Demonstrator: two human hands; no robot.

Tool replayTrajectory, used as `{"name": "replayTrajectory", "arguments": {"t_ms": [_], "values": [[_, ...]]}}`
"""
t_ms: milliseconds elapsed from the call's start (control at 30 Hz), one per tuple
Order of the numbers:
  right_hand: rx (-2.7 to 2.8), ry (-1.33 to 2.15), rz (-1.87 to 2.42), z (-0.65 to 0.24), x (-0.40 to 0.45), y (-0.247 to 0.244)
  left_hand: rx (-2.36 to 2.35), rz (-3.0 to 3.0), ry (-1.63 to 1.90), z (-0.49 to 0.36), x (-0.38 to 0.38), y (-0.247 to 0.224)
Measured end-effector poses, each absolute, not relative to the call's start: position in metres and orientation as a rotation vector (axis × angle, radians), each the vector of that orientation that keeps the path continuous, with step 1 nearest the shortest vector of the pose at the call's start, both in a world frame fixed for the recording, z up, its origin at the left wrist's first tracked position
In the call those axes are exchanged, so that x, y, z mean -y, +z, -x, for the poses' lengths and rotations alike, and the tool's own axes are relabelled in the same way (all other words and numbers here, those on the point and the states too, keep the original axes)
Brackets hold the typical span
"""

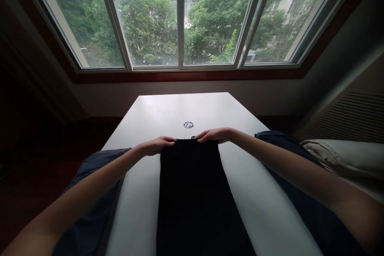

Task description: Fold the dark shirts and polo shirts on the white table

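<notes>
A long black garment (195, 196), shaped like folded trousers, stretches over the white table (183, 106) toward me. Its far edge is pulled straight between my two hands. My left hand (157, 145) is closed on the far left corner, with thumb and fingers pinching the cloth. On the far right corner, my right hand (213, 135) pinches the same edge. The garment's near end runs out of view at the bottom, and its folds are too dark to make out.
Dark blue cloth (90, 180) hangs over the table's left side. More navy cloth (300, 196) lies along the right side, beside a pale folded fabric (351, 156). A round inset (188, 125) marks the tabletop. Beyond the table is a wide window (180, 20).
</notes>
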State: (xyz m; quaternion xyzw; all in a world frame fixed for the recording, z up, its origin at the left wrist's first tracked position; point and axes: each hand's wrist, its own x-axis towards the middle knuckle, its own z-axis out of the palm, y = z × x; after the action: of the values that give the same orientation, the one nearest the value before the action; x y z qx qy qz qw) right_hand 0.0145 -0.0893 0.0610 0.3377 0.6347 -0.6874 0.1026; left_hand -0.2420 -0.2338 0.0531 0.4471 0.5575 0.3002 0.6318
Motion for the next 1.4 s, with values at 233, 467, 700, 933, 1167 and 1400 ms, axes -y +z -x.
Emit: {"name": "replayTrajectory", "arguments": {"t_ms": [233,467,700,933,1167,1400], "values": [[-1.922,-1.985,-0.996,0.007,0.045,0.038,-1.278,-1.080,0.658,0.265,0.196,0.034],[-2.469,-1.585,-0.942,0.017,0.041,0.006,-1.494,-1.516,0.759,0.263,0.178,-0.005],[-2.798,-1.265,-1.228,-0.005,0.044,0.001,-1.771,-1.764,0.793,0.264,0.185,-0.010],[-2.462,-1.330,-1.303,-0.045,0.053,-0.003,-1.786,-1.514,0.502,0.273,0.203,-0.004],[-2.180,-1.541,-1.470,-0.040,0.070,0.010,-1.790,-1.344,0.576,0.262,0.205,-0.005],[-2.080,-1.697,-1.445,-0.038,0.075,0.030,-1.545,-1.156,0.654,0.247,0.211,0.025]]}}
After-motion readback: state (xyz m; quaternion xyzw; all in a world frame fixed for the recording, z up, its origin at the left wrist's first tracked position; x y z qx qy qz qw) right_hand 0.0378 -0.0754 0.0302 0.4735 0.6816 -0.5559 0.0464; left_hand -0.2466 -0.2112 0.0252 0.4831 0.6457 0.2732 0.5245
